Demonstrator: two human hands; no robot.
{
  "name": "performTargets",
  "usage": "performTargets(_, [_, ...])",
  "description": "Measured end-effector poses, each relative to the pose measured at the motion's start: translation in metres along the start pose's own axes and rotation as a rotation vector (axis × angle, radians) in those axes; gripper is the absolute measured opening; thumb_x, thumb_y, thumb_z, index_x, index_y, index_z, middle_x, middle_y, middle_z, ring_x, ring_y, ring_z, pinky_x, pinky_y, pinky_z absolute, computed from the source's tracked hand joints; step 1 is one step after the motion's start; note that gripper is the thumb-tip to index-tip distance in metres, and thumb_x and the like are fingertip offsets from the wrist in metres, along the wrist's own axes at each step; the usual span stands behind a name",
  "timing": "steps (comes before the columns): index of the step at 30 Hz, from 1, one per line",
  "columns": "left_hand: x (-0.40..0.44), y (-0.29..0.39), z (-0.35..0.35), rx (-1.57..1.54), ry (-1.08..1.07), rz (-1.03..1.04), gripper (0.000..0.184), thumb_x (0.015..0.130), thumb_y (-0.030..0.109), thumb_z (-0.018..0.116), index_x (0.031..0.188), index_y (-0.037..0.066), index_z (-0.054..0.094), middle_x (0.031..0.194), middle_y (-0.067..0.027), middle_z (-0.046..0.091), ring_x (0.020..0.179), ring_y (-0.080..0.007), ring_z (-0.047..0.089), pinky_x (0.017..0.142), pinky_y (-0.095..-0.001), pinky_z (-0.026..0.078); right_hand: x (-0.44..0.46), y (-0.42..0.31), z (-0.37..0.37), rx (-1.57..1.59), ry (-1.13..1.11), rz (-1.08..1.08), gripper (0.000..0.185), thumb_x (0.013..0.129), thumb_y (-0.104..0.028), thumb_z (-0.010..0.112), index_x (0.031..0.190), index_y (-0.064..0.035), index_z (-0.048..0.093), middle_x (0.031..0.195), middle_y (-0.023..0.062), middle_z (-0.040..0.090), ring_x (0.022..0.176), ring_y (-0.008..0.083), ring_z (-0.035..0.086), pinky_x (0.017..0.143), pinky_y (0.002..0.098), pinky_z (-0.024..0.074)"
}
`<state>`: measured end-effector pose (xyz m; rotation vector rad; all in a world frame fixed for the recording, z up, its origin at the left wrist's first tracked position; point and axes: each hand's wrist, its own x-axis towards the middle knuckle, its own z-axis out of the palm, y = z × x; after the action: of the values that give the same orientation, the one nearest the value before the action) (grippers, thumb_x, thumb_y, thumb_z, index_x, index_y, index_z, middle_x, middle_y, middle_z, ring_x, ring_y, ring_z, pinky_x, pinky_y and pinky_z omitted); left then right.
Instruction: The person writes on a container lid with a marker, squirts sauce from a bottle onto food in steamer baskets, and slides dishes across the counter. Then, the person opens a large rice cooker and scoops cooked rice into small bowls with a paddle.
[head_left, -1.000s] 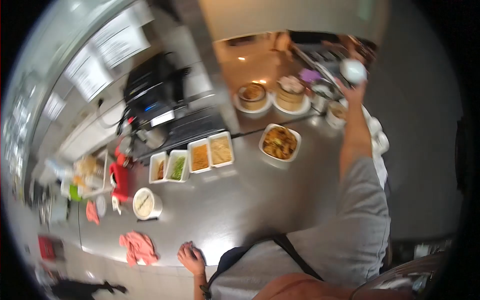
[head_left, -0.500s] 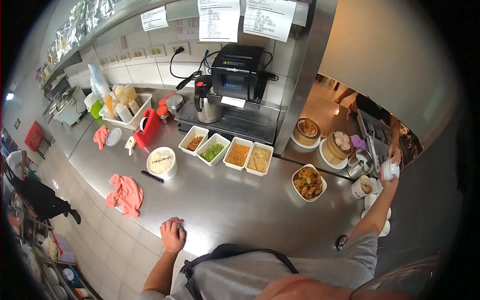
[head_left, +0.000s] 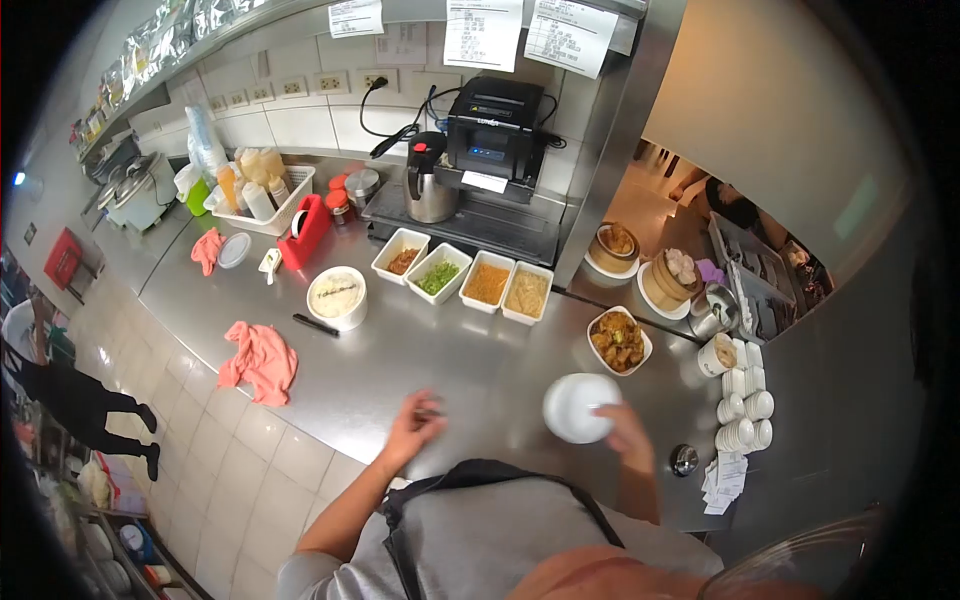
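My right hand (head_left: 628, 435) grips the rim of a white bowl (head_left: 580, 408) and holds it over the counter, just below the square dish of brown braised food (head_left: 619, 341). Both bowl and hand are slightly blurred, and I cannot tell whether more than one bowl is stacked there. My left hand (head_left: 415, 428) is raised near the counter's front edge, its fingers loosely curled and apart, with nothing clearly held. A tub of white rice (head_left: 338, 297) and a black marker (head_left: 316, 325) lie to its upper left.
White containers of chopped toppings (head_left: 438, 275) line the back, before a black printer (head_left: 494, 133) and a steel jug (head_left: 431, 180). A pink cloth (head_left: 260, 362) lies left. Bamboo steamers (head_left: 670, 280), stacked white cups (head_left: 735, 434) and paper slips (head_left: 725, 482) stand right. Another person (head_left: 75, 400) is at far left.
My right hand has brought the white bowl from the pass-through at right, where another person's hand was near it, to over the counter. My left hand has lifted off the counter and moved right.
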<state>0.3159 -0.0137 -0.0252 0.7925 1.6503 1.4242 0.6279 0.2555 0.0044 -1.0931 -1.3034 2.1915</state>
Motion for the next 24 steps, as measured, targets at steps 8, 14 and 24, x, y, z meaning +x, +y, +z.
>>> performTargets(8, [-0.004,-0.03,-0.006,-0.385,0.156,-0.227,0.046,0.092,0.013,0.057,0.135,0.001,0.046,0.12,-0.0175,0.06,0.112,-0.0248,0.057,0.096,-0.0354,0.046,0.047,0.017,0.193,-0.714,-0.72,-0.294,0.068,0.091,-0.026,0.063,0.148,-0.0078,0.03,0.145,0.0176,0.036,0.133,0.0289,0.037,0.112,0.0402,0.0297])
performTargets(14, [-0.013,-0.069,-0.111,-0.033,0.34,-0.252,0.05,0.091,0.013,0.055,0.137,0.0,0.043,0.123,-0.0202,0.057,0.11,-0.0297,0.058,0.094,-0.0374,0.047,0.075,-0.165,0.263,-1.188,0.069,-1.342,0.056,0.086,-0.021,0.064,0.137,-0.0078,0.047,0.144,0.0165,0.04,0.133,0.0361,0.034,0.111,0.0482,0.0265])
performTargets(24, [0.025,-0.081,-0.253,0.034,0.124,-0.305,0.049,0.088,0.017,0.062,0.126,-0.008,0.048,0.104,-0.0192,0.064,0.086,-0.0291,0.068,0.045,-0.0339,0.059,0.108,-0.323,0.38,-1.345,1.069,-1.796,0.053,0.088,-0.025,0.063,0.137,-0.0118,0.048,0.135,0.0132,0.047,0.124,0.0351,0.041,0.104,0.0473,0.0295])
